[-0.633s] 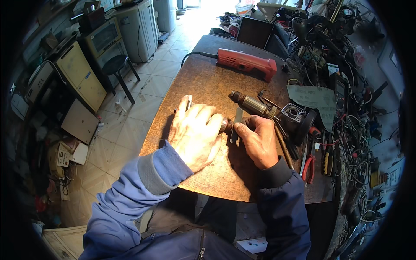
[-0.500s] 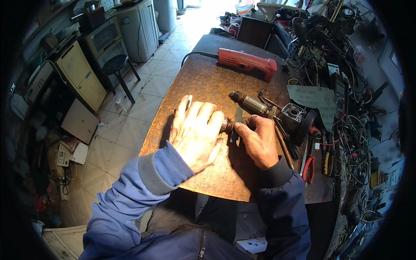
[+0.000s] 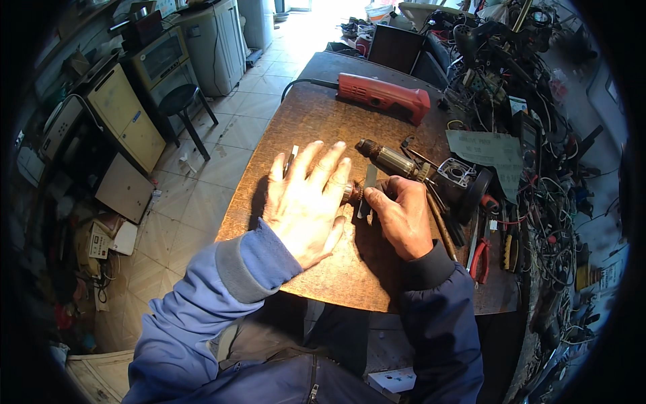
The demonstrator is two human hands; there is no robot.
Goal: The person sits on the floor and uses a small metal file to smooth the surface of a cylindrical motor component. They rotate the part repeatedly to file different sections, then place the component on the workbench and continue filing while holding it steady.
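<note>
My left hand lies palm down on a motor armature, its fingers stretched out and slightly spread. Most of that armature is covered; its copper-coloured end shows beside my index finger, and a bright shaft tip sticks out past my little finger. My right hand pinches a thin grey strip between thumb and fingers, upright against the copper-coloured end. Whether the strip is metal or abrasive paper I cannot tell. Just beyond my right hand, a second armature is attached to a dark gear housing.
A red power tool body with a black cord lies across the table's far part. Right of my hands are a greenish printed sheet, red-handled pliers and a heap of tangled wires. A black stool stands on the floor at left.
The fingers of my left hand have straightened and reached farther forward over the armature. My right hand and the strip have hardly moved.
</note>
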